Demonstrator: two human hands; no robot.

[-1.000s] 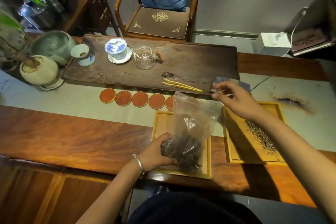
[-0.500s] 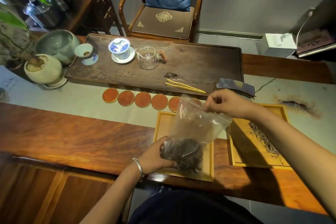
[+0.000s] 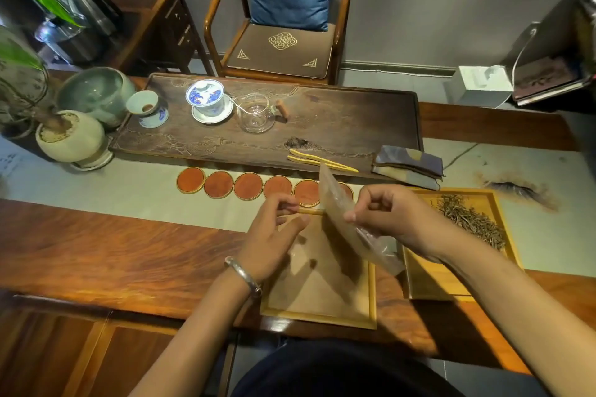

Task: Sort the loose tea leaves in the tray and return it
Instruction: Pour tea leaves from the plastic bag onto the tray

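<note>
Table: left hand (image 3: 271, 242) released bag (image 3: 351, 229), grip relaxed; right hand (image 3: 393, 219) pinches it, lifted.

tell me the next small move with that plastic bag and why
Probably bring the left hand to the plastic bag and open it: only the right hand pinches it, above the near tray, which looks bare.

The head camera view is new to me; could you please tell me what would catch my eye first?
Front and centre, the right hand pinches a clear plastic bag above a wooden tray, with the left hand loosely curled beside it. To the right, a second tray holds a pile of pale tea leaves. Behind, a row of round orange coasters lines the edge of a dark tea board bearing a blue-and-white lidded cup.
</note>
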